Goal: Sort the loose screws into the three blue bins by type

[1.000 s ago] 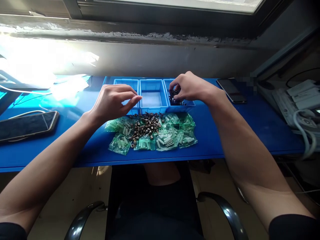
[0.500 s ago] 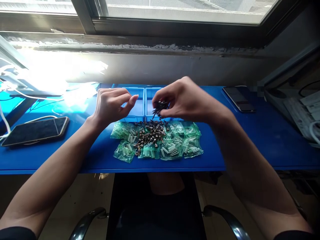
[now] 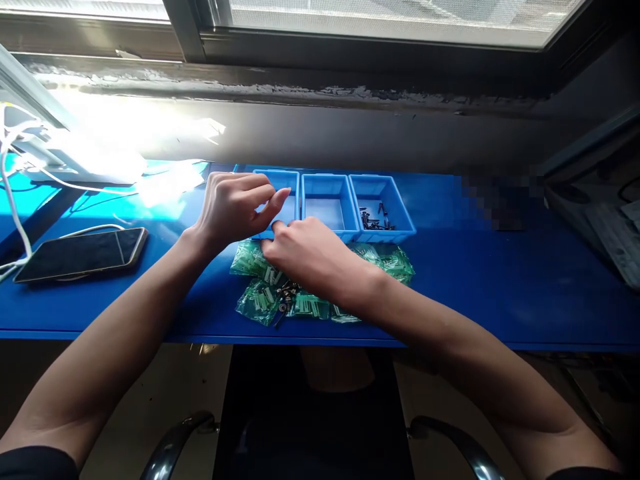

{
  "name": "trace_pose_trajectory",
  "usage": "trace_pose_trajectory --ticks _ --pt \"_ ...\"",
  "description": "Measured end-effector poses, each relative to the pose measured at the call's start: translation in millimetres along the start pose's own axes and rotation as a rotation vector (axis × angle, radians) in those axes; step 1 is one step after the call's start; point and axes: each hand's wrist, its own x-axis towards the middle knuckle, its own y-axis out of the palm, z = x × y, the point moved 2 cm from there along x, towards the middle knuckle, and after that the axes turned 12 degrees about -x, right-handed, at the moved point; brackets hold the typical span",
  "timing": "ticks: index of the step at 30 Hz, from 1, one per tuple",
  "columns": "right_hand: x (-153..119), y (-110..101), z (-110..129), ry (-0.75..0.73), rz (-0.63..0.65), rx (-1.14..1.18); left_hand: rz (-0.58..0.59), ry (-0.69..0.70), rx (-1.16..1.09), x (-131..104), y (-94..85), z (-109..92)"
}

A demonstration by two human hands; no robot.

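Observation:
My left hand (image 3: 240,205) hovers at the left blue bin (image 3: 277,172), fingers curled in and thumb bent beside them; whatever is in its palm is hidden. Over the pile of small dark metal screws (image 3: 284,297), my right hand (image 3: 310,257) reaches left with its fingers curled, fingertips out of sight. It covers most of the pile. Around the screws lie several green plastic bags (image 3: 257,301) of pale sticks. In the right blue bin (image 3: 407,217) rest several dark screws (image 3: 373,220). The bottom of the middle blue bin (image 3: 325,207) shows bare.
A phone (image 3: 83,255) with a white cable lies at the left on the blue table (image 3: 475,293). White equipment (image 3: 75,157) stands in glare at the back left. A pixelated patch hides part of the back right. Chair armrests (image 3: 175,440) flank my lap.
My right hand has moved down and left from the bins to the pile. The clump of screws it held no longer shows. The right bin is now uncovered. My left hand stays nearly still.

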Motion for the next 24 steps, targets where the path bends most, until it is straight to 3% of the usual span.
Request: trace_pose_trajectory --ticks 6,8,11,14,19,24 --pt "-11 -1 4 0.003 -0.012 -0.262 0.045 -0.019 -0.020 -1 0.9 -1" --pt "-24 -3 8 -0.038 -0.127 -0.290 0.035 -0.023 -0.038 -2 2.0 -1" --pt "-50 -2 23 -0.237 -0.343 -0.208 0.035 -0.042 -0.057 -2 3.6 -2" --pt "-70 10 43 -0.395 -0.377 -0.167 0.066 -0.042 -0.040 -2 4.2 -3" --pt "-72 32 60 -0.453 -0.416 -0.241 0.051 0.063 -0.052 0 2.0 -7" --pt "-74 30 51 -0.432 -0.662 -0.198 0.058 0.057 -0.024 -1 2.6 -7"
